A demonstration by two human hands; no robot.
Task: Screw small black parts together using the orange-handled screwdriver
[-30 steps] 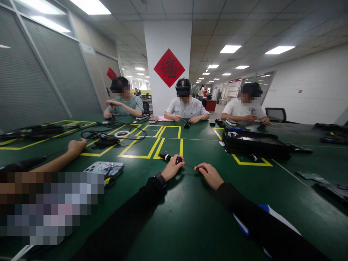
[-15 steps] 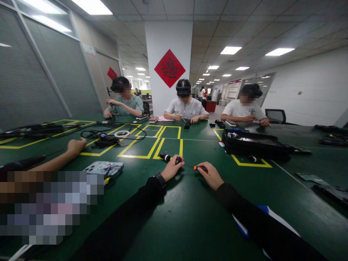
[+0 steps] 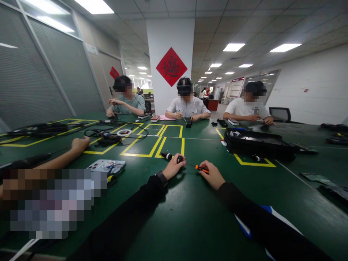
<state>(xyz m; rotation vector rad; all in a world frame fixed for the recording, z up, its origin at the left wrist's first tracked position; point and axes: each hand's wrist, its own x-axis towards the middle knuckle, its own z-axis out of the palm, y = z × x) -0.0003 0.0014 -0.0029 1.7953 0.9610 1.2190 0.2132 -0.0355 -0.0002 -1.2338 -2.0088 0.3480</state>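
Observation:
My left hand (image 3: 174,167) has its fingers closed on a small black part (image 3: 179,159). In my right hand (image 3: 212,174) is a screwdriver (image 3: 201,169) with an orange and black handle. Its thin shaft points left, toward the black part; whether the tip touches it is hidden by my left fingers. Just beyond my left hand, a black cylinder with a white band (image 3: 166,156) lies on the green table (image 3: 187,214).
An open black case (image 3: 258,143) stands at the right. A transparent bag of parts (image 3: 107,166), black cables (image 3: 104,136) and a neighbour's hand (image 3: 80,144) are at the left. Yellow tape marks the table. Three people sit opposite. A blue and white item (image 3: 244,224) lies by my right sleeve.
The whole view has shifted slightly. More of the orange and black handle shows at my right hand. Both hands keep their hold.

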